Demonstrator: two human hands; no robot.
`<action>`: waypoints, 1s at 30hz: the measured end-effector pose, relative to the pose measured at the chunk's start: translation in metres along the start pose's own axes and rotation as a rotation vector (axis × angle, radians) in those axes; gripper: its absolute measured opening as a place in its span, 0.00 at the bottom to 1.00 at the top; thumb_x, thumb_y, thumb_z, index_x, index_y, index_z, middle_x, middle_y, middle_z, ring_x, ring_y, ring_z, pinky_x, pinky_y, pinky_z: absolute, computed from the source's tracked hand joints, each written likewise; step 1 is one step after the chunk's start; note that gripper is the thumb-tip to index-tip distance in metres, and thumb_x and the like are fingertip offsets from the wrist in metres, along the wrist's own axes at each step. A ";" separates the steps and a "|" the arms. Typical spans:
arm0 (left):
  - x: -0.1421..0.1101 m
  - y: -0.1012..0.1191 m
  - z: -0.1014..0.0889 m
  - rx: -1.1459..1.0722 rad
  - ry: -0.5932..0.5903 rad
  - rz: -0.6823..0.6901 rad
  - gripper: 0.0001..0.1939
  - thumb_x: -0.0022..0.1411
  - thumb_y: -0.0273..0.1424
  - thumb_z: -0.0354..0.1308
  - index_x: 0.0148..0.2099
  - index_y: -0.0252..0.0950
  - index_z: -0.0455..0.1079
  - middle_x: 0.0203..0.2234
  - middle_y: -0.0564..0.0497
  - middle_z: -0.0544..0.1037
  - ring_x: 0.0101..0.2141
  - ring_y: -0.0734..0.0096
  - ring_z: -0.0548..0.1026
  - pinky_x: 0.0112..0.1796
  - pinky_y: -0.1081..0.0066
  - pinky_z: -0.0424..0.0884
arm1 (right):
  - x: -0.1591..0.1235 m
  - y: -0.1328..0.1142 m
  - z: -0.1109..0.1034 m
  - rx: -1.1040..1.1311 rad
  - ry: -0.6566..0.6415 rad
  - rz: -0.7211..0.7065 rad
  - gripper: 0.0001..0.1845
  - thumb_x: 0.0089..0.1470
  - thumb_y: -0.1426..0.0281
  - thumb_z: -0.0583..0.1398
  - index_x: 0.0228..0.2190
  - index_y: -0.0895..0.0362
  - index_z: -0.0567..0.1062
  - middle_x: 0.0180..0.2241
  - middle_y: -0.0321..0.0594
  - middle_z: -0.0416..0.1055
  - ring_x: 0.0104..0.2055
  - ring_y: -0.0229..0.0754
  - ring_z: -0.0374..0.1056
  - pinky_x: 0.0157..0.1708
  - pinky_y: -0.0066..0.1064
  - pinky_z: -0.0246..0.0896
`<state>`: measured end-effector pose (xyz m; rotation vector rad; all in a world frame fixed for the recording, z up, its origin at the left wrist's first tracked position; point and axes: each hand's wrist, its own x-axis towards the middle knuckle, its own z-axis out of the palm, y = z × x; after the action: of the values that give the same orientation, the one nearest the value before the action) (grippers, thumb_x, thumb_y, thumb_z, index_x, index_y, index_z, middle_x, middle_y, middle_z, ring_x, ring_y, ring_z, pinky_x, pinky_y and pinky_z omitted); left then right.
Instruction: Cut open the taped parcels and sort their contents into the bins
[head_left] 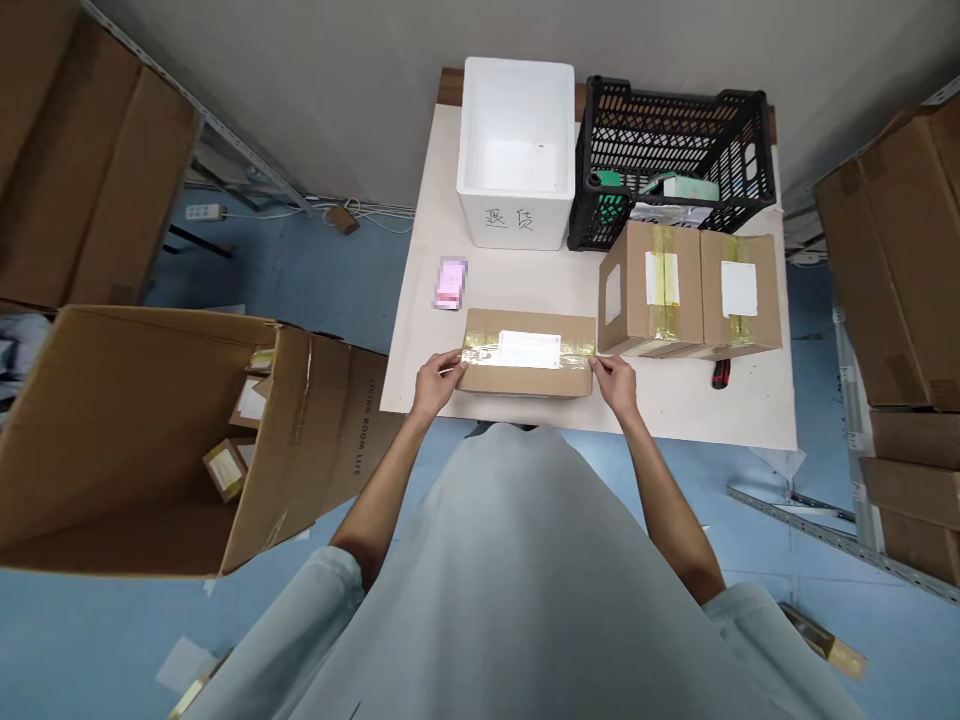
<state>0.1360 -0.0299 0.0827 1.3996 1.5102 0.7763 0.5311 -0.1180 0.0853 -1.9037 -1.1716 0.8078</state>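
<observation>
A flat cardboard parcel (525,372) with a white label and yellowish tape lies at the near edge of the white table (675,410). My left hand (436,380) grips its left end, fingers curled over the edge. My right hand (616,382) clasps its right end in the same way. Both hands hold the parcel between them, low on the table.
Two taped cardboard boxes (690,290) stand right of the parcel, a red-handled tool (721,373) beside them. Behind are a white foam box (516,150) and a black crate (675,160). A pink item (451,283) lies left. A big open carton (150,440) with small parcels stands at my left.
</observation>
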 end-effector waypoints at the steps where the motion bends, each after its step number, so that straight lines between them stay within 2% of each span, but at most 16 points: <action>1: -0.005 -0.004 0.003 -0.011 0.000 -0.015 0.28 0.67 0.52 0.68 0.58 0.37 0.85 0.53 0.41 0.85 0.56 0.52 0.83 0.62 0.56 0.81 | -0.001 0.008 0.001 0.014 -0.013 0.005 0.37 0.65 0.34 0.60 0.39 0.53 0.91 0.41 0.47 0.86 0.48 0.57 0.79 0.56 0.47 0.75; 4: -0.021 -0.018 0.008 -0.055 0.019 -0.071 0.28 0.73 0.49 0.60 0.63 0.37 0.82 0.62 0.39 0.83 0.64 0.50 0.79 0.67 0.54 0.76 | -0.012 0.039 0.004 0.090 -0.033 0.051 0.37 0.66 0.36 0.59 0.48 0.53 0.90 0.52 0.52 0.86 0.57 0.60 0.79 0.62 0.51 0.74; 6: -0.030 -0.028 0.010 -0.062 0.033 -0.161 0.27 0.73 0.46 0.58 0.65 0.35 0.80 0.65 0.38 0.82 0.66 0.49 0.79 0.67 0.51 0.76 | -0.024 0.061 0.005 0.112 -0.040 0.117 0.37 0.64 0.38 0.61 0.54 0.55 0.88 0.56 0.55 0.85 0.59 0.61 0.79 0.64 0.55 0.73; 10: -0.043 -0.048 0.014 -0.001 0.002 -0.298 0.29 0.66 0.37 0.62 0.66 0.33 0.78 0.65 0.36 0.81 0.62 0.47 0.81 0.66 0.48 0.76 | -0.049 0.092 0.015 0.123 -0.130 0.236 0.40 0.56 0.41 0.68 0.58 0.55 0.85 0.56 0.57 0.84 0.57 0.62 0.80 0.63 0.59 0.75; 13: -0.046 -0.058 0.017 0.020 -0.050 -0.322 0.30 0.60 0.35 0.68 0.64 0.34 0.79 0.61 0.35 0.84 0.58 0.44 0.83 0.64 0.45 0.77 | -0.064 0.098 0.028 0.122 -0.171 0.292 0.39 0.51 0.43 0.71 0.56 0.53 0.85 0.55 0.54 0.84 0.59 0.62 0.79 0.59 0.57 0.78; 17: -0.043 -0.062 0.021 0.037 -0.098 -0.334 0.26 0.55 0.35 0.73 0.56 0.37 0.83 0.55 0.37 0.85 0.58 0.39 0.83 0.63 0.43 0.78 | -0.074 0.092 0.041 0.110 -0.150 0.315 0.35 0.49 0.41 0.72 0.48 0.53 0.88 0.51 0.53 0.84 0.57 0.63 0.79 0.58 0.56 0.79; 21: -0.036 -0.057 0.016 0.012 -0.116 -0.288 0.18 0.57 0.37 0.73 0.50 0.38 0.86 0.61 0.39 0.81 0.63 0.42 0.80 0.64 0.49 0.78 | -0.073 0.074 0.040 0.123 -0.104 0.284 0.36 0.53 0.36 0.69 0.47 0.52 0.88 0.58 0.53 0.82 0.64 0.62 0.75 0.61 0.55 0.77; 25: -0.026 -0.037 -0.002 -0.081 -0.086 -0.164 0.23 0.63 0.43 0.70 0.55 0.37 0.86 0.66 0.40 0.78 0.66 0.47 0.78 0.66 0.54 0.78 | -0.064 0.042 0.029 0.185 -0.051 0.186 0.38 0.58 0.37 0.67 0.55 0.53 0.88 0.62 0.52 0.80 0.68 0.60 0.73 0.69 0.54 0.71; 28: -0.013 -0.012 -0.021 -0.143 -0.053 -0.026 0.28 0.67 0.49 0.69 0.61 0.37 0.85 0.65 0.41 0.80 0.67 0.48 0.76 0.66 0.55 0.78 | -0.053 0.015 0.024 0.213 0.006 0.124 0.39 0.63 0.38 0.66 0.61 0.52 0.86 0.60 0.50 0.81 0.65 0.58 0.75 0.70 0.52 0.70; 30: -0.002 0.001 -0.032 -0.138 -0.046 0.017 0.29 0.71 0.52 0.66 0.62 0.37 0.85 0.64 0.41 0.82 0.67 0.48 0.77 0.65 0.56 0.78 | -0.047 0.001 0.027 0.202 0.028 0.121 0.40 0.64 0.37 0.65 0.62 0.52 0.86 0.58 0.50 0.82 0.64 0.58 0.77 0.69 0.51 0.71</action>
<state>0.1073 -0.0275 0.0965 1.3205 1.3842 0.8370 0.4913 -0.1541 0.0766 -1.8249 -0.9282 0.9250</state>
